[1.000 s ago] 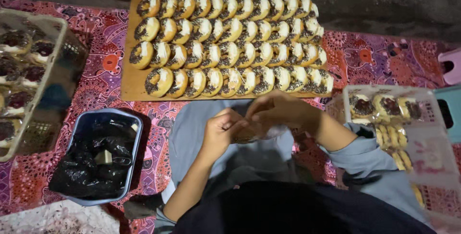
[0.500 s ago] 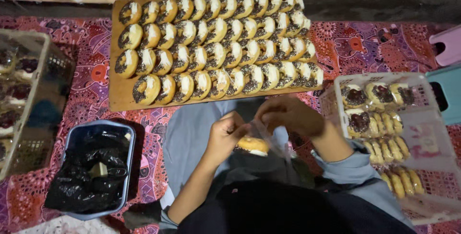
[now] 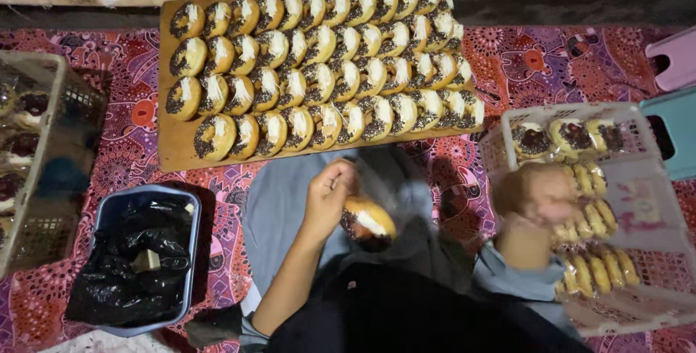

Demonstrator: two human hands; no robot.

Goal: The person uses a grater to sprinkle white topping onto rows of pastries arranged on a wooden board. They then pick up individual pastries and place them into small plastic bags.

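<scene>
My left hand (image 3: 330,195) holds a chocolate-sprinkled donut (image 3: 368,219) over my lap; a thin clear wrap seems to be around it. My right hand (image 3: 540,193) is blurred with motion, out to the right over the white plastic basket (image 3: 652,212). That basket holds wrapped donuts in rows, and whether my right hand holds anything cannot be made out. Ahead of my knees lies a wooden board (image 3: 177,154) with several rows of donuts (image 3: 319,70) topped with dark sprinkles and white filling.
A blue tub (image 3: 190,215) lined with a black bag stands at my left. A grey crate (image 3: 51,201) with more donuts sits at the far left. Pink (image 3: 678,56) and teal (image 3: 674,135) stools stand at the right edge. A patterned red mat (image 3: 536,63) covers the floor.
Both hands were together over my lap at the donut. My right hand has since swung right to the white basket, while my left hand stays with the donut.
</scene>
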